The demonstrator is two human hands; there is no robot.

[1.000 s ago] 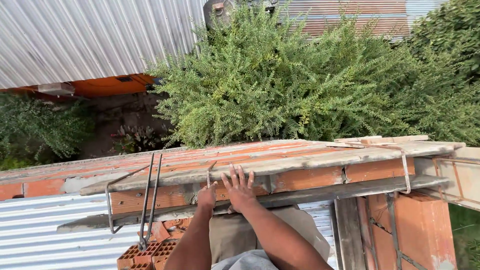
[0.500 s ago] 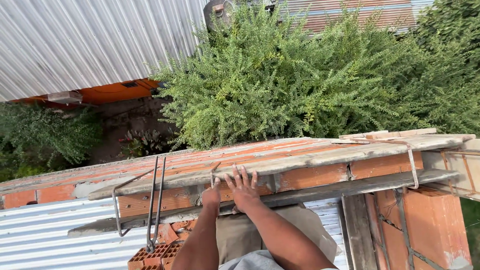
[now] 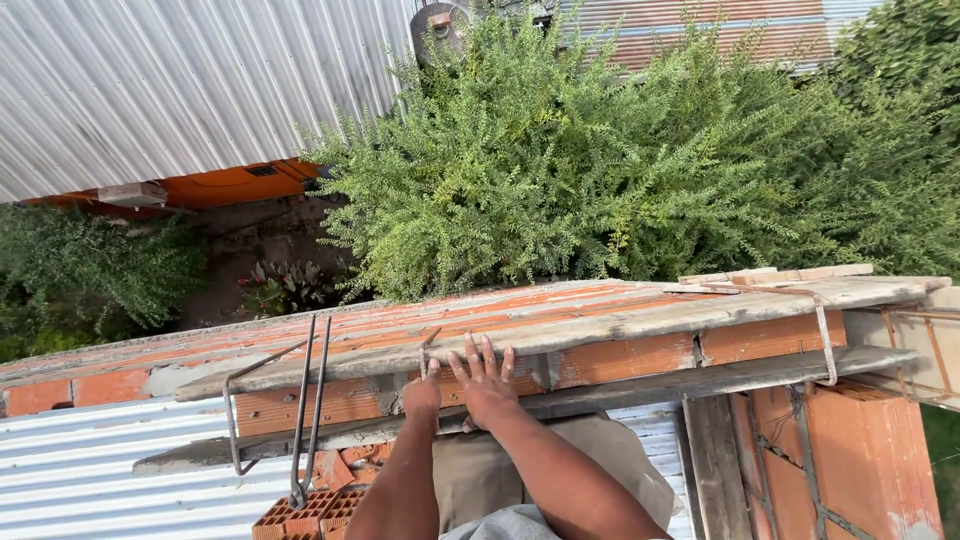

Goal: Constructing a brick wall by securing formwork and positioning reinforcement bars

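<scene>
My right hand (image 3: 485, 378) lies flat with fingers spread against the red brick wall (image 3: 620, 358), its fingertips at the lower edge of the long weathered plank (image 3: 600, 322) that runs along the wall top. Close beside it, my left hand (image 3: 422, 396) is curled into a fist around the foot of a thin bent wire (image 3: 430, 348) that rises over the plank. A second plank (image 3: 700, 382) runs along the wall face just below both hands.
Bent steel rods (image 3: 305, 410) hang over the planks to the left, above hollow bricks (image 3: 300, 515). A wire tie (image 3: 825, 345) loops the planks on the right. Corrugated sheet (image 3: 70, 480) lies below left. Beyond the wall stand dense bushes (image 3: 600, 170) and a metal roof (image 3: 180, 90).
The view has drifted slightly, so the wall sits a little differently in frame. Both hands stay at the same spot on the wall.
</scene>
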